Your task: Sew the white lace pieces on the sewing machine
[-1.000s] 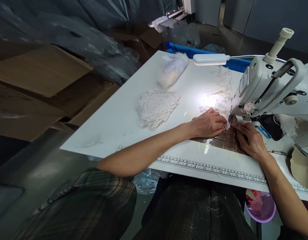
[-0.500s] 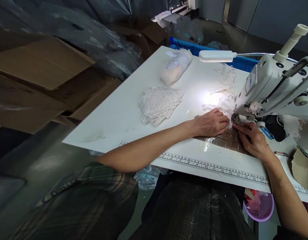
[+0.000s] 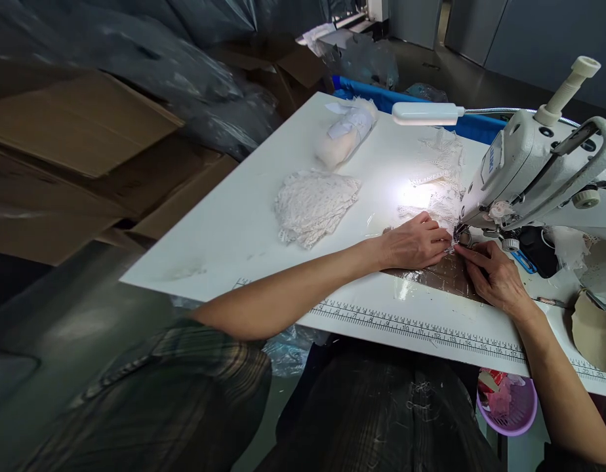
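Observation:
My left hand (image 3: 415,242) lies on the white table (image 3: 244,229) with its fingers pressed together on a strip of white lace (image 3: 438,190) right at the needle of the white sewing machine (image 3: 534,174). My right hand (image 3: 494,275) rests just right of it, fingertips pinching the same lace edge under the machine head. The lace trails away behind the needle, lit by a small lamp (image 3: 424,113). Both hands meet over a shiny taped brown patch (image 3: 443,275) of the table.
A pile of white lace pieces (image 3: 315,204) and a wrapped bundle (image 3: 345,134) lie further left on the table. A ruler strip (image 3: 421,331) runs along the front edge. Cardboard boxes (image 3: 86,144) and plastic sheeting stand left; a purple basket (image 3: 509,403) hangs below right.
The hands have stayed at the needle with only tiny finger shifts. The view has drifted slightly.

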`<move>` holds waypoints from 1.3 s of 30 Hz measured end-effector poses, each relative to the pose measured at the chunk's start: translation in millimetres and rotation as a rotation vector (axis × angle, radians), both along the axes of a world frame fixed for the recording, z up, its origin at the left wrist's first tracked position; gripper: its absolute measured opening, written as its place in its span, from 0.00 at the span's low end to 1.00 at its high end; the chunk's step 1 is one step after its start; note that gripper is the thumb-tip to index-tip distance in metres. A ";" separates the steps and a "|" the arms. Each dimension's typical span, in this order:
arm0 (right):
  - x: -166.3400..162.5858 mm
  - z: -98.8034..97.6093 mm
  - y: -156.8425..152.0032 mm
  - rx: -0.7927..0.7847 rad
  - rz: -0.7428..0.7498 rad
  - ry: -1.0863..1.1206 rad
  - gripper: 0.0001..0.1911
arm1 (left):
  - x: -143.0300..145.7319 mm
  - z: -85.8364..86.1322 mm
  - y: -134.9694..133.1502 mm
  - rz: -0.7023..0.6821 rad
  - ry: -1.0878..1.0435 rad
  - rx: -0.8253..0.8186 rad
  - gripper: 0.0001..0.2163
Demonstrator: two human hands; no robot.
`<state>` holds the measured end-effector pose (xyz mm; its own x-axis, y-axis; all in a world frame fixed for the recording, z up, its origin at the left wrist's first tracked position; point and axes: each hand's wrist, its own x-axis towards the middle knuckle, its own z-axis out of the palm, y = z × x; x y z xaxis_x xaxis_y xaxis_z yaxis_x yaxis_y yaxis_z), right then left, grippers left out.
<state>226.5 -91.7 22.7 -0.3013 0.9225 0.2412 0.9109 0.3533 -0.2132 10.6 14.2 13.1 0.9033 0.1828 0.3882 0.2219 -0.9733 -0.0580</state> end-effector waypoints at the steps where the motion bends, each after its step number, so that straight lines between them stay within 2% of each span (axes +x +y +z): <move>1: -0.3 -0.4 0.2 0.002 -0.003 -0.013 0.21 | 0.2 -0.6 0.1 -0.004 -0.016 0.009 0.14; 7: -5.6 -1.2 0.9 0.027 -0.022 -0.126 0.21 | 0.6 -2.6 0.1 -0.018 -0.082 0.073 0.13; 13: -14.5 3.9 -1.3 0.032 -0.042 -0.152 0.21 | -1.1 1.1 -1.3 0.020 -0.035 0.003 0.12; 22: -25.7 1.9 -2.6 0.059 -0.087 -0.179 0.21 | -4.4 7.2 -0.4 0.006 0.008 0.015 0.13; 33: -43.5 18.6 0.8 -0.077 -0.195 -0.375 0.20 | -5.8 10.0 -0.4 0.089 0.085 -0.074 0.15; 36: -43.2 17.4 -0.4 -0.074 -0.211 -0.322 0.20 | -5.0 9.6 -0.2 0.099 0.087 -0.084 0.16; 39: -33.2 12.8 -2.8 -0.058 -0.185 -0.146 0.19 | -4.7 9.1 1.0 0.107 0.074 -0.084 0.16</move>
